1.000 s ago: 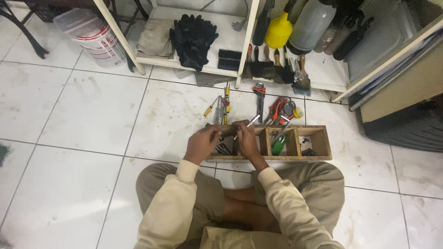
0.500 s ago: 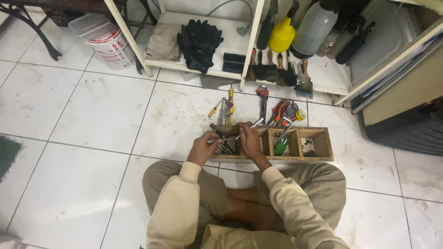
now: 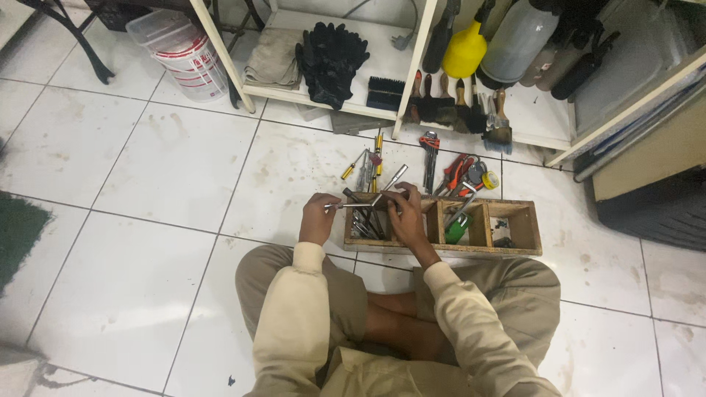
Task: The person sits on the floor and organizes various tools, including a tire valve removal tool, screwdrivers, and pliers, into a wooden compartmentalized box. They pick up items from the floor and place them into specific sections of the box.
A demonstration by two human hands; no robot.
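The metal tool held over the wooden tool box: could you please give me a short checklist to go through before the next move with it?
1. Left hand grips one end of the metal tool: ok.
2. Right hand holds the other end: ok.
3. Tool lifted above the wooden tool box, not snagged on the tools in the left compartment: cannot tell, the hands hide part of it.
4. Box sits flat on the tiled floor: ok.
5. Floor behind the box free of clutter: not ok, screwdrivers, hex keys and pliers lie loose there.
6. Middle compartment has room: not ok, a green item fills it.
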